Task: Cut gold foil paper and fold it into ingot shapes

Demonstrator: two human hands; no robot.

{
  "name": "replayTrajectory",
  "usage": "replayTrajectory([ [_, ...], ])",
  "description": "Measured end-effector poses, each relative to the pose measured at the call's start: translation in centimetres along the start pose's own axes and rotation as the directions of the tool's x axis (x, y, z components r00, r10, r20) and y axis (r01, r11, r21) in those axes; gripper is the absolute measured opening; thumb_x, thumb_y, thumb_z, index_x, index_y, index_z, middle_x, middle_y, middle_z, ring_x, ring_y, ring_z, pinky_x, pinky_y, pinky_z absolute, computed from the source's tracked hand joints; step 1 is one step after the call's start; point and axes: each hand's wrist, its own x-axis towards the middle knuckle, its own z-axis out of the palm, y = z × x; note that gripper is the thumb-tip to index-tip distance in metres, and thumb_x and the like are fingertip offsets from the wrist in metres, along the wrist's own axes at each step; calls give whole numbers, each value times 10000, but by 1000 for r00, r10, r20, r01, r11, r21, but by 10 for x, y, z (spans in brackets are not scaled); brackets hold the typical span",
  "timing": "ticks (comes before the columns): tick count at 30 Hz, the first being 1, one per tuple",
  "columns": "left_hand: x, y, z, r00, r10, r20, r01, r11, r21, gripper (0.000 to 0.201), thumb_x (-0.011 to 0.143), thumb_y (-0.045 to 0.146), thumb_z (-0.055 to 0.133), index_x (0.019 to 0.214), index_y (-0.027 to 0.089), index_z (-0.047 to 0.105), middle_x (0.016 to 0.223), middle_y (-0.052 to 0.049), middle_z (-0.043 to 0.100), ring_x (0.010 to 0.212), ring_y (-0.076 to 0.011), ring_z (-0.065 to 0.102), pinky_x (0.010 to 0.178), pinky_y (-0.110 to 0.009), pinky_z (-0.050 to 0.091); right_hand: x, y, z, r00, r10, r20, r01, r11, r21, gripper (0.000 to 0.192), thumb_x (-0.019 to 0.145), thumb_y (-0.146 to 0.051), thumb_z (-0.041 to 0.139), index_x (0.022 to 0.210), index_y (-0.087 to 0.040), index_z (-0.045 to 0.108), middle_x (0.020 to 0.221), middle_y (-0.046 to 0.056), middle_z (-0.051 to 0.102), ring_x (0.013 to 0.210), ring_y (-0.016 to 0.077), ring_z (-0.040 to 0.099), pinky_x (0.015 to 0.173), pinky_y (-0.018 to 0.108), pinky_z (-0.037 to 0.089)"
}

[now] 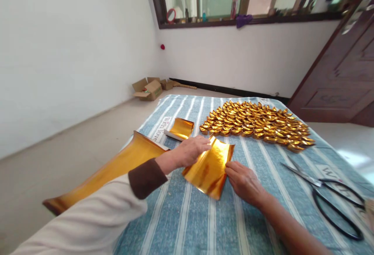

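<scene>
A sheet of gold foil paper (212, 169), slightly curled, lies on the striped cloth between my hands. My left hand (194, 150) reaches across its upper left part, fingers bent onto the far edge; the fingertips are partly hidden. At the right edge, my right hand (244, 181) pinches the paper between thumb and fingers. Just beyond my left hand rests a smaller curled stack of gold foil paper (181, 128). A long gold foil sheet (117, 167) sticks out past the table's left side, partly behind my left sleeve. Many folded gold paper ingots (254, 122) stand in packed rows farther back.
Black-handled scissors (317, 185) lie with parted blades on the right of the blue striped tablecloth (175, 224). An open cardboard box (149, 89) sits on the floor by the wall. A dark red door (336, 64) stands at the right, beside a window sill (263, 19) holding small items.
</scene>
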Motion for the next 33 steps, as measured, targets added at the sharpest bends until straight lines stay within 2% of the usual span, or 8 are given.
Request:
replayTrajectory([
  [4,-11,30,17,978,189,88,-185,982,-50,194,834,186,593,1021,212,634,1190,-85,631,1190,-249,520,952,-369,424,-40,11,-26,1000,2,-25,0,996,92,255,925,-100,390,933,-161,637,980,87,659,910,180,600,781,284,489],
  [9,-24,60,34,977,142,161,-140,990,-26,195,806,113,583,966,212,636,1237,-87,613,1291,-287,445,1005,-447,364,-73,12,-53,996,80,30,-84,988,133,232,909,-134,437,920,-189,662,1009,77,681,936,180,628,827,311,519],
  [15,-22,76,39,976,121,180,-71,962,-262,174,869,119,471,813,201,613,866,-34,674,844,-173,633,849,-291,429,-93,15,-74,992,118,38,-123,973,193,169,890,-201,512,915,-223,677,939,51,704,960,194,637,888,355,514],
  [19,-14,81,43,976,-86,199,176,853,-492,198,885,199,413,779,190,580,749,-2,620,721,-149,594,672,-221,422,-91,16,-77,976,219,21,-215,932,290,173,895,-246,516,858,-235,685,789,11,700,929,193,639,993,405,441],
  [23,-3,80,57,853,-465,237,510,646,-569,212,820,242,429,623,189,486,610,22,542,590,-133,532,563,-217,385,-87,20,-68,859,512,0,-490,823,287,336,881,-388,515,613,-206,606,696,29,645,772,188,622,717,300,488],
  [27,6,78,70,736,-645,205,643,572,-509,236,790,249,449,560,204,427,544,23,515,552,-144,519,545,-238,379,-82,21,-57,687,727,6,-718,678,156,391,828,-465,540,536,-204,536,587,-2,564,584,151,552,570,258,390],
  [29,8,79,72,737,-656,161,641,604,-475,221,777,238,465,562,207,429,562,19,520,586,-156,535,561,-247,383,-77,20,-55,635,773,22,-771,631,80,358,809,-449,548,543,-209,536,569,-12,553,560,146,533,542,251,344],
  [33,8,84,74,808,-586,59,555,724,-410,110,780,186,468,678,213,497,693,1,592,692,-177,583,636,-267,415,-69,15,-53,592,806,6,-806,592,-25,202,781,-397,572,683,-225,613,587,-13,568,599,169,549,547,251,313],
])
